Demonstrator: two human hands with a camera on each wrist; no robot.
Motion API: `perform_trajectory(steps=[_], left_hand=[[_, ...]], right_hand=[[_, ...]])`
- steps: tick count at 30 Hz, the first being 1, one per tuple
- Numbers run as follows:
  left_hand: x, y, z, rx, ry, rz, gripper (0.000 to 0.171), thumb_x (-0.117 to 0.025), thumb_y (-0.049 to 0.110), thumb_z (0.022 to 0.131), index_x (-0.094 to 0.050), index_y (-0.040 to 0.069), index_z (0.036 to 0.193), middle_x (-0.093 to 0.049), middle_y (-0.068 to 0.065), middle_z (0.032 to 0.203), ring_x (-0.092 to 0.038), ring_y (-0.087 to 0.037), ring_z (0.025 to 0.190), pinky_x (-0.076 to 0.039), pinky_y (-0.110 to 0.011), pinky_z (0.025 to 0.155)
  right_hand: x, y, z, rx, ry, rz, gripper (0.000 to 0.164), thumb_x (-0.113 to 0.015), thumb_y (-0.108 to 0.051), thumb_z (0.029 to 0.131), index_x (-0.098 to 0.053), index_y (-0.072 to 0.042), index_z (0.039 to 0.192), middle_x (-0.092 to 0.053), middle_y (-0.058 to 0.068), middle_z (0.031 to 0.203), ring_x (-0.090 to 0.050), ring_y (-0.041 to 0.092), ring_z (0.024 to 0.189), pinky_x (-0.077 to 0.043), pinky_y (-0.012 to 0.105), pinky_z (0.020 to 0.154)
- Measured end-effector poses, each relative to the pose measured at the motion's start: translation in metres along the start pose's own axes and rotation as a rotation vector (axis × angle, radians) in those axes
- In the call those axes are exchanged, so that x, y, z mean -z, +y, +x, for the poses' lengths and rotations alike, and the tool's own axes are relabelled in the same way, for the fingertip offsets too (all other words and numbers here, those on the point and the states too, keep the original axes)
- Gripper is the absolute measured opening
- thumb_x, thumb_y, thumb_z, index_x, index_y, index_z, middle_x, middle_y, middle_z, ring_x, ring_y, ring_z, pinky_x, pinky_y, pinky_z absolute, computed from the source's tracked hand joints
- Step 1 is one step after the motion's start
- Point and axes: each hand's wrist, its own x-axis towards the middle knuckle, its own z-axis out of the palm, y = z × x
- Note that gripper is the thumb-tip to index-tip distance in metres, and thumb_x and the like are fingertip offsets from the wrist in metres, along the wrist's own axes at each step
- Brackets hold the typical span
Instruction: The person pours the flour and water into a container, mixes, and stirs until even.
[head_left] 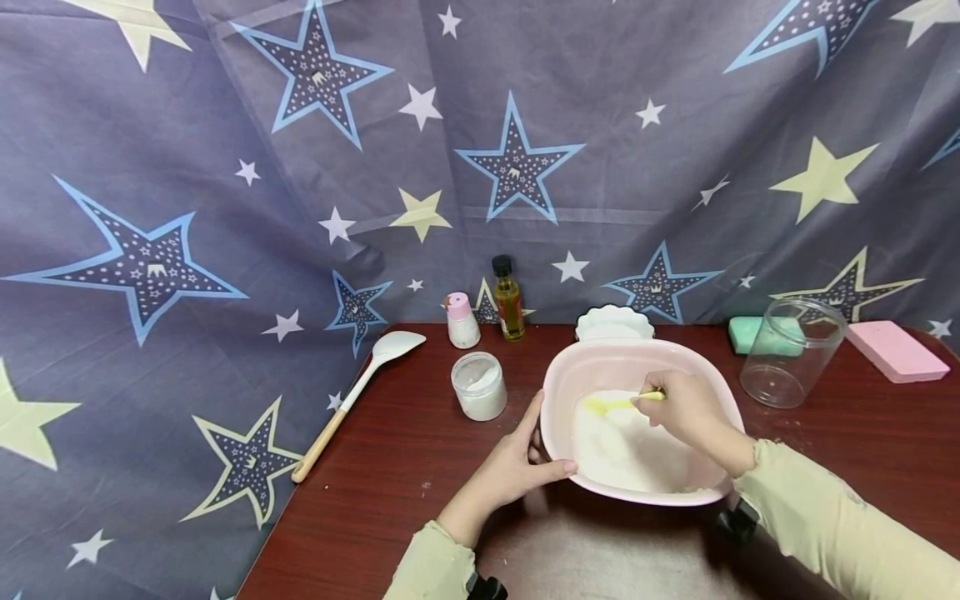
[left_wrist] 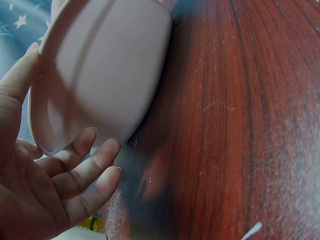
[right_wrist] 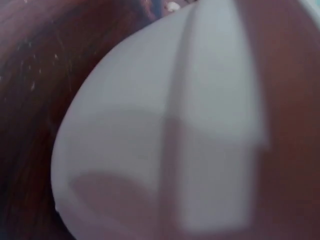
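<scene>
A pale pink basin [head_left: 585, 371] holds white, flour-like contents [head_left: 626, 450]. My left hand [head_left: 517, 467] grips its left side, thumb at the rim and fingers curved along the outer wall, as the left wrist view also shows with the basin [left_wrist: 110, 65] and the hand [left_wrist: 55, 170]. Over the inside of the basin, my right hand [head_left: 686, 408] pinches a yellow utensil [head_left: 611, 404], probably a spoon, whose head is at the white contents. In the right wrist view only the blurred outer wall of the basin [right_wrist: 115, 90] shows; the fingers are hidden.
Left of the basin stand an open jar [head_left: 480, 387] of white contents, a pink-capped shaker [head_left: 461, 321] and an oil bottle [head_left: 508, 300]. A white ladle [head_left: 360, 396] lies farther left. Behind is a scalloped white dish [head_left: 615, 323]; rightward, a clear container [head_left: 787, 358], green [head_left: 742, 333] and pink blocks [head_left: 896, 350].
</scene>
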Motion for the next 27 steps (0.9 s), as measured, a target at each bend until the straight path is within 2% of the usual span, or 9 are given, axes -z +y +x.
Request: perform_trajectory(steps=[7, 10, 13, 20, 27], left_hand=[[-0.001, -0.001, 0.0, -0.02, -0.006, -0.013, 0.103, -0.08, 0.035, 0.081, -0.012, 0.022, 0.158, -0.061, 0.006, 0.087, -0.058, -0.007, 0.064, -0.047, -0.022, 0.06], [-0.001, -0.001, 0.0, -0.022, -0.007, -0.025, 0.103, -0.08, 0.033, 0.081, -0.012, 0.022, 0.158, -0.061, 0.006, 0.086, -0.058, -0.007, 0.064, -0.047, -0.022, 0.06], [-0.001, -0.001, 0.001, -0.018, -0.007, -0.043, 0.104, -0.081, 0.031, 0.081, -0.012, 0.023, 0.158, -0.061, 0.006, 0.085, -0.06, -0.008, 0.065, -0.048, -0.023, 0.06], [-0.001, -0.001, 0.0, -0.012, -0.007, -0.043, 0.104, -0.081, 0.031, 0.081, -0.012, 0.023, 0.158, -0.062, 0.005, 0.085, -0.061, -0.009, 0.065, -0.048, -0.023, 0.06], [-0.001, -0.003, 0.0, -0.012, -0.01, -0.044, 0.103, -0.08, 0.03, 0.082, -0.012, 0.021, 0.158, -0.061, 0.005, 0.085, -0.061, -0.01, 0.065, -0.048, -0.022, 0.06]], right_hand=[[0.016, 0.007, 0.0, -0.075, 0.012, -0.141, 0.02, -0.068, -0.013, 0.083, -0.06, -0.014, 0.064, -0.056, -0.008, 0.05, -0.049, 0.013, 0.054, -0.037, 0.032, 0.056], [0.022, 0.01, -0.001, -0.098, 0.02, -0.162, 0.018, -0.068, -0.014, 0.083, -0.062, -0.013, 0.067, -0.057, -0.008, 0.052, -0.051, 0.016, 0.057, -0.038, 0.032, 0.057], [0.026, 0.013, -0.004, -0.09, 0.038, -0.162, 0.016, -0.07, -0.013, 0.083, -0.063, -0.013, 0.069, -0.057, -0.007, 0.055, -0.052, 0.016, 0.056, -0.038, 0.032, 0.055], [0.033, 0.016, -0.011, -0.015, 0.103, -0.185, 0.014, -0.072, -0.014, 0.083, -0.065, -0.014, 0.071, -0.057, -0.008, 0.058, -0.051, 0.015, 0.055, -0.038, 0.033, 0.055], [0.038, 0.018, -0.014, -0.009, 0.121, -0.187, 0.011, -0.071, -0.012, 0.081, -0.067, -0.015, 0.071, -0.058, -0.007, 0.059, -0.049, 0.014, 0.054, -0.037, 0.034, 0.053]])
